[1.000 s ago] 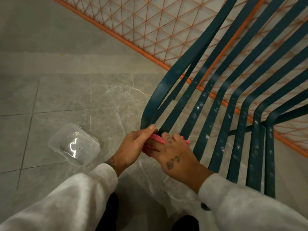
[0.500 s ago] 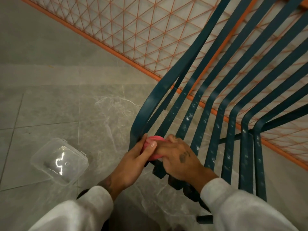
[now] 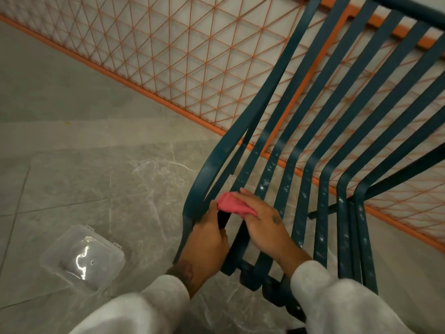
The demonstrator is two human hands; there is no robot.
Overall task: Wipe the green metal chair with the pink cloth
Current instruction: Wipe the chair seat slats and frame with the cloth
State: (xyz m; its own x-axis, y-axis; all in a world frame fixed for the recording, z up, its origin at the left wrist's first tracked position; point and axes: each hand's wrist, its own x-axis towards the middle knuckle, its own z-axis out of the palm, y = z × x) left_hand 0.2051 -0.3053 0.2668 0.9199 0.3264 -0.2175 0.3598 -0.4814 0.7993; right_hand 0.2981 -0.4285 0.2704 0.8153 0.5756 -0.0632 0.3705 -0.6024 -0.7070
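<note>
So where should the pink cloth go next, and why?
Probably slide the pink cloth to the next slat on the right. The right hand presses it on the slats near the green chair's left edge, which the left hand grips, and pale specks still dot the slats further right.

Nothing you can read here, honestly. No labels, brand marks, numbers or signs show up on anything in your view. The only thing even close is a small dark mark on the back of your right hand [image 3: 266, 231], and it's too small and blurry to tell if it's lettering at all.
</note>
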